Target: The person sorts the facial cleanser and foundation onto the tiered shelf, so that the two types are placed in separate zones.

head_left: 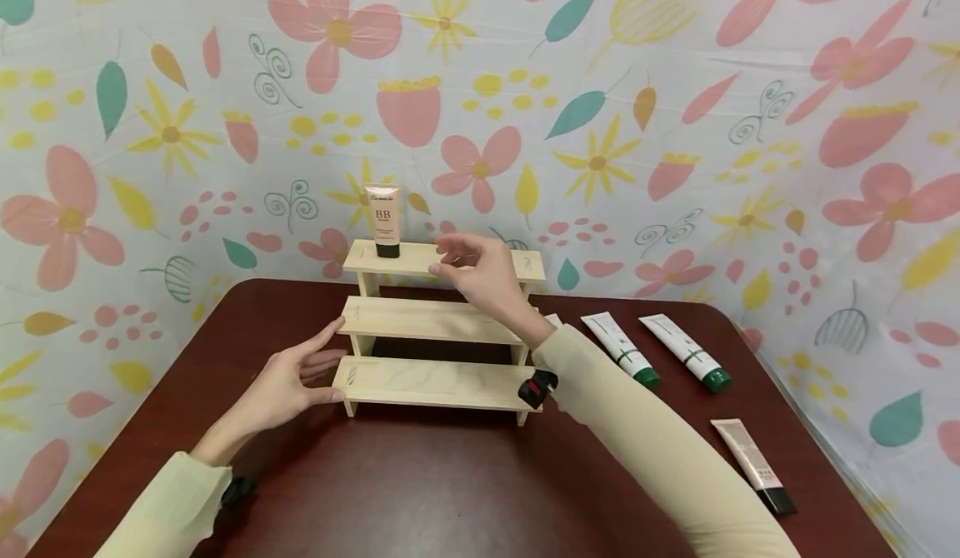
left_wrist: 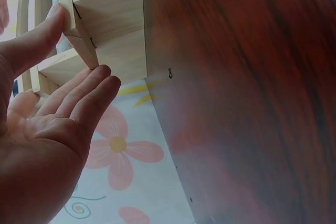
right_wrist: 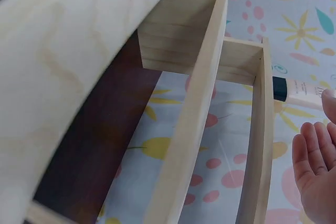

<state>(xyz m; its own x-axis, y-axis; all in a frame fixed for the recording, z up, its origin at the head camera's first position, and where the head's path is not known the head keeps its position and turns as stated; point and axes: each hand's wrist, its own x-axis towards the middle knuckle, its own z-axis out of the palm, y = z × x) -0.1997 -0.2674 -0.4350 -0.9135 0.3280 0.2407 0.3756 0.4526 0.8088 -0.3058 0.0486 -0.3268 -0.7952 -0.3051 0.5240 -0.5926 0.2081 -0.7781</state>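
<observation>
A three-tier wooden display rack (head_left: pixel 431 381) stands on the table. A beige BB cream tube (head_left: pixel 386 218) is upright on its black cap at the left of the top shelf; the right wrist view shows the same tube (right_wrist: pixel 302 94) sideways. Over the top shelf, to the right of that tube, is my right hand (head_left: pixel 483 275), its fingers loosely bent and holding nothing. My left hand (head_left: pixel 281 383) touches the rack's left end. In the left wrist view the thumb and fingers of the left hand (left_wrist: pixel 58 114) are fairly straight against the shelf ends.
Two white tubes with green caps, one nearer (head_left: pixel 621 350) and one farther right (head_left: pixel 686 351), lie right of the rack. Another white tube (head_left: pixel 553 320) is mostly hidden by the right arm. A beige tube (head_left: pixel 752 466) with a black cap lies near the table's (head_left: pixel 435 491) right edge.
</observation>
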